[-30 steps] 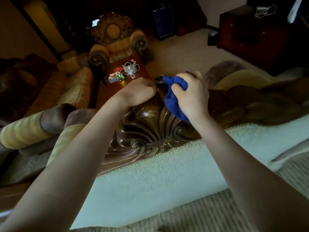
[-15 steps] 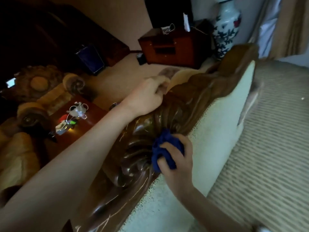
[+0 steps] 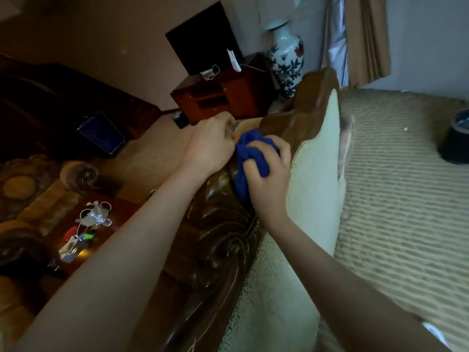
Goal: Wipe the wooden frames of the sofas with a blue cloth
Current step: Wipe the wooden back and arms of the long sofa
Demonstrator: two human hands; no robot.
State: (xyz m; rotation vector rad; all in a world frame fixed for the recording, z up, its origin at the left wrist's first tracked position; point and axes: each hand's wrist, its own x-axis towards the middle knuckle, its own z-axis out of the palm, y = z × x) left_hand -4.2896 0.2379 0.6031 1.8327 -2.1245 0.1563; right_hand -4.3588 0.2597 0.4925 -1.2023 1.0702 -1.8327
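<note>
A dark carved wooden frame [image 3: 218, 240] crowns the back of the sofa and runs from the bottom centre up toward the vase. My right hand [image 3: 270, 179] grips a bunched blue cloth [image 3: 250, 158] and presses it against the upper part of the carving. My left hand [image 3: 212, 146] sits just left of the cloth on the top of the frame, its fingers curled over the far side, where their tips are hidden. The pale upholstered sofa back [image 3: 286, 262] lies to the right of the wood.
A low red-brown table [image 3: 109, 224] with keys and small items stands at the left beside an armchair with carved arms [image 3: 81, 174]. A wooden cabinet [image 3: 223, 97] and a blue-and-white vase [image 3: 285, 54] stand behind. A dark round object [image 3: 455, 138] sits on the carpet at right.
My right hand has moved the blue cloth up the carved frame, from the lower scrollwork to beside my left hand. The view has shifted slightly; my left hand stays on the frame top.
</note>
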